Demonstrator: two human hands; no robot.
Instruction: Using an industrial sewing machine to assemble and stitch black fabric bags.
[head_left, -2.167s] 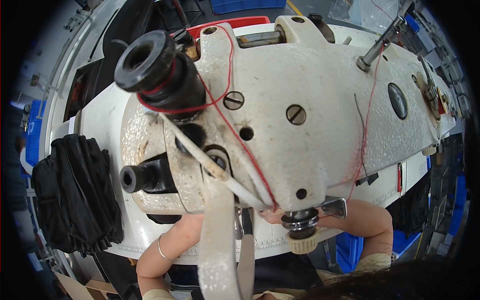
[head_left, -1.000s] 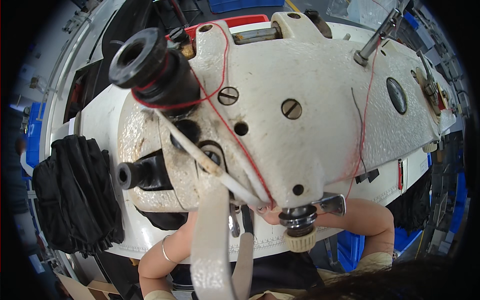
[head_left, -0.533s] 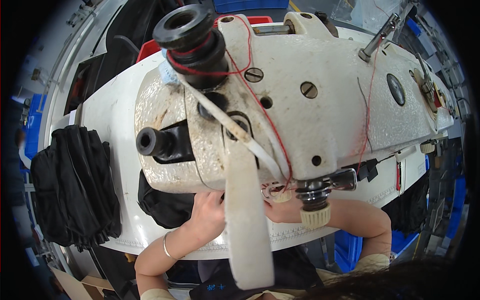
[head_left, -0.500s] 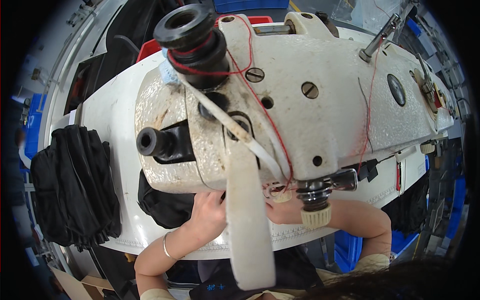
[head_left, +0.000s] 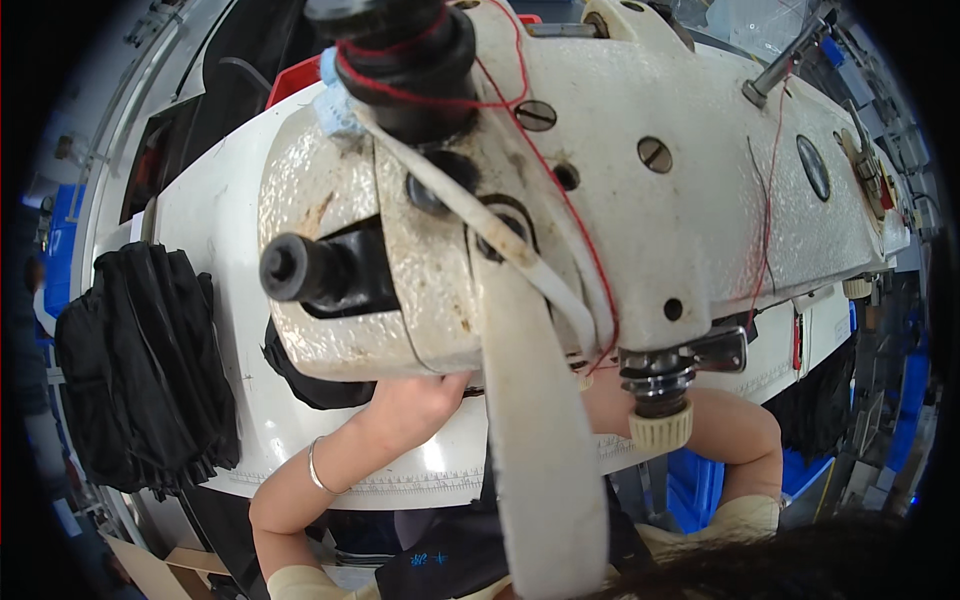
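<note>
A white sewing machine (head_left: 620, 230) fills the middle of the view and covers the work under its head. My left hand (head_left: 425, 405), with a silver bangle on the wrist, reaches below the machine's left end; its fingers are hidden. Beside it, black fabric (head_left: 315, 385) sticks out from beneath the head. My right hand (head_left: 605, 402) is mostly behind the machine and its tension knob, so its fingers do not show. Whether either hand grips the fabric cannot be seen. Red thread (head_left: 560, 190) runs over the machine's top, and a pale flat lever (head_left: 545, 440) hangs toward me.
A thick stack of black fabric pieces (head_left: 145, 370) lies at the left on the white table (head_left: 235, 180). More black fabric (head_left: 815, 400) hangs at the right, above a blue bin (head_left: 695, 490). A ruler scale (head_left: 400, 483) runs along the table's near edge.
The view has shifted, and the machine looks larger and nearer. Less of the black fabric shows beside the head. My right hand is more hidden behind the machine.
</note>
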